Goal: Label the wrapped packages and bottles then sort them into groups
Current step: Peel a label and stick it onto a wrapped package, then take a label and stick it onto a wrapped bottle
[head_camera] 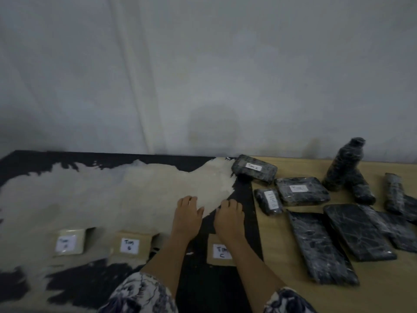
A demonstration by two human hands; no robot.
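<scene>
Both hands are down on the dark mat (214, 290), just apart from each other and at the edge of its pale worn patch (112, 195). My left hand (188, 213) lies flat with the fingers spread, holding nothing. My right hand (229, 214) has its fingers bent down onto the mat. The tips are hidden, so I cannot tell whether it pinches something small or just rests.

Three group cards (130, 245) lie in a row along the near side of the mat. The writing is blurred, but the right one (222, 251) reads roughly "C" and is partly under my right forearm. My guess is they mark the sorting spots, which would explain the open mat behind each.

The stock is all on the wooden table (383, 290) to my right, none of it on the mat yet:
- Three wrapped packages carry white labels: one at the far corner (255, 168), a flat one (301, 189) and a small one (269, 201) just beside it.
- The long flat package (322, 247), the wide one (358, 231) next to it and the rolls further right (393, 192) show no label from here.
- The wrapped bottle (345, 163) stands upright at the back, also with no label in view.

Everything is in black, glossy, crinkled film, probably slippery and hard to tell apart without labels. I'd say the labelling is partly done and the sorting barely started.
</scene>
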